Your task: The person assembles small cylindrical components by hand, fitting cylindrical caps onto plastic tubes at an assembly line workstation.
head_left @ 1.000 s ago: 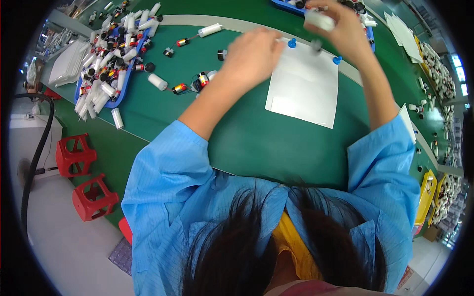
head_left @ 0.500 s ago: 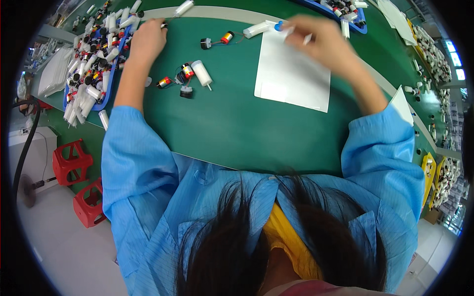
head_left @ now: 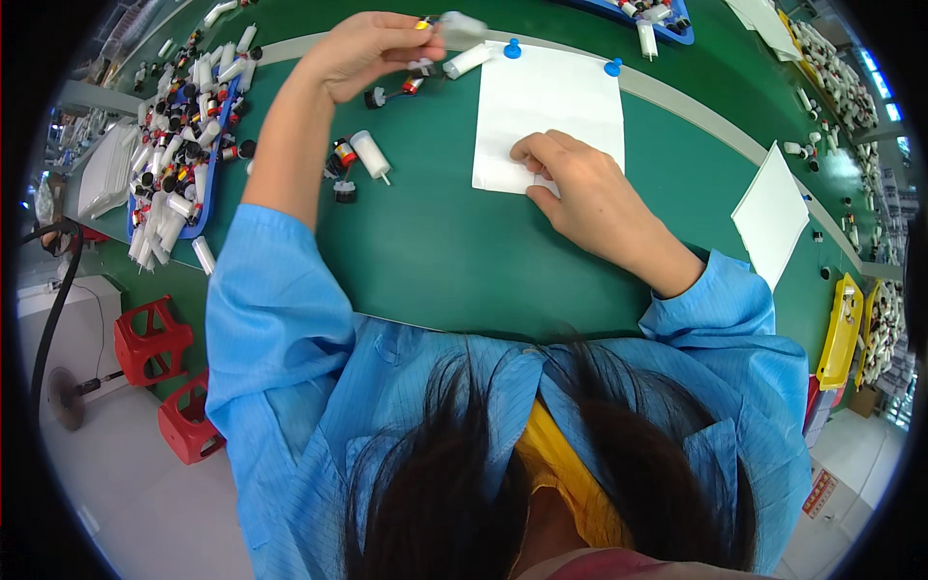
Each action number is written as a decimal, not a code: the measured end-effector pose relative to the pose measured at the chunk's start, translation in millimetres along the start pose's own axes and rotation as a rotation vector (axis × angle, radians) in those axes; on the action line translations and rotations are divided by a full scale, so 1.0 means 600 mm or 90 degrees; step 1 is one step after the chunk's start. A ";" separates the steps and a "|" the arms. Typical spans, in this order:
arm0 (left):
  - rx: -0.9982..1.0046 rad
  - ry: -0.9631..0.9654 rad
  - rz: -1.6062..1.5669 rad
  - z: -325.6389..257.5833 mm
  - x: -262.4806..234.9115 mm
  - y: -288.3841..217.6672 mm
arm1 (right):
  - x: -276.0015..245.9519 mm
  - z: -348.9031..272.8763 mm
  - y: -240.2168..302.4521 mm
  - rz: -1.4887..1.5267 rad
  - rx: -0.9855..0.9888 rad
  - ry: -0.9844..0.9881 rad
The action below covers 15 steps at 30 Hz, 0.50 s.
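My left hand (head_left: pixel 382 48), raised over the far edge of the mat, pinches a white plastic cylinder (head_left: pixel 461 27), smeared by motion, with a yellow bit at the fingertips. Just below that hand lie another white cylinder (head_left: pixel 468 62) and a small red, yellow and black part (head_left: pixel 413 85). Over the lower half of a white paper sheet (head_left: pixel 551 97), my right hand (head_left: pixel 585 188) has its fingers curled in toward the thumb; what they hold, if anything, is hidden. Two blue knobbed pins (head_left: pixel 512 48) stand at the sheet's top corners.
On the green mat lies a white cylinder with a thin tip (head_left: pixel 370 153), beside a wired red-and-yellow part (head_left: pixel 344 151). A heaped blue tray (head_left: pixel 208 208) stands at the left. Another blue tray (head_left: pixel 677 37) is at the far right. Toward the right lies a white sheet (head_left: pixel 770 215).
My left hand has moved right from beside the heaped tray, now with a white cylinder. My right hand has dropped from the sheet's top corner to its lower half.
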<state>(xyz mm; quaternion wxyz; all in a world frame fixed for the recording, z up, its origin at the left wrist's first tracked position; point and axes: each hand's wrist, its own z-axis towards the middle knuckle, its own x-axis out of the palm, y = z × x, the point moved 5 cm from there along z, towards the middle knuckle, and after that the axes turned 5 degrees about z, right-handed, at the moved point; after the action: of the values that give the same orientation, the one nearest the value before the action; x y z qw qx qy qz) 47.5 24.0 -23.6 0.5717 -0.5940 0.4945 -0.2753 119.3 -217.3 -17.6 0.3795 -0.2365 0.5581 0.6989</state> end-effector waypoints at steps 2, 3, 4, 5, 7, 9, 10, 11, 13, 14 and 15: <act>0.006 0.018 -0.095 -0.004 0.034 -0.009 | -0.005 -0.003 0.016 -0.035 -0.021 0.006; 0.009 0.038 -0.192 -0.006 0.054 -0.013 | -0.008 -0.006 0.027 -0.069 -0.039 0.014; 0.016 0.026 -0.246 -0.011 0.079 -0.024 | -0.023 -0.009 0.039 -0.072 -0.038 0.011; 0.020 0.024 -0.245 -0.010 0.088 -0.022 | -0.040 -0.011 0.061 -0.029 -0.067 0.038; 0.088 0.131 -0.437 -0.003 0.116 -0.026 | -0.068 -0.005 0.069 0.011 -0.094 0.061; 0.093 0.109 -0.454 -0.013 0.135 -0.037 | -0.092 0.026 0.038 0.309 -0.054 0.026; 0.112 0.116 -0.491 -0.012 0.142 -0.045 | -0.092 0.046 0.009 0.556 0.000 -0.036; 0.127 0.119 -0.532 -0.015 0.153 -0.054 | -0.091 0.057 -0.017 0.727 0.121 -0.079; 0.094 0.071 -0.552 -0.015 0.167 -0.054 | -0.068 0.078 -0.077 0.928 0.151 -0.170; 0.096 0.079 -0.543 -0.012 0.170 -0.047 | -0.057 0.083 -0.086 0.928 0.155 -0.171; 0.097 0.088 -0.533 -0.009 0.174 -0.041 | -0.047 0.087 -0.095 0.998 0.168 -0.193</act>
<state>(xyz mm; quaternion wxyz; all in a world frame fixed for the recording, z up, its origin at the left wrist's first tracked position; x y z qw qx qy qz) 86.7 -75.7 -23.8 0.4186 -0.6794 0.2260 -0.5586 186.4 -169.9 -16.8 -0.1246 0.3674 0.5822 0.7145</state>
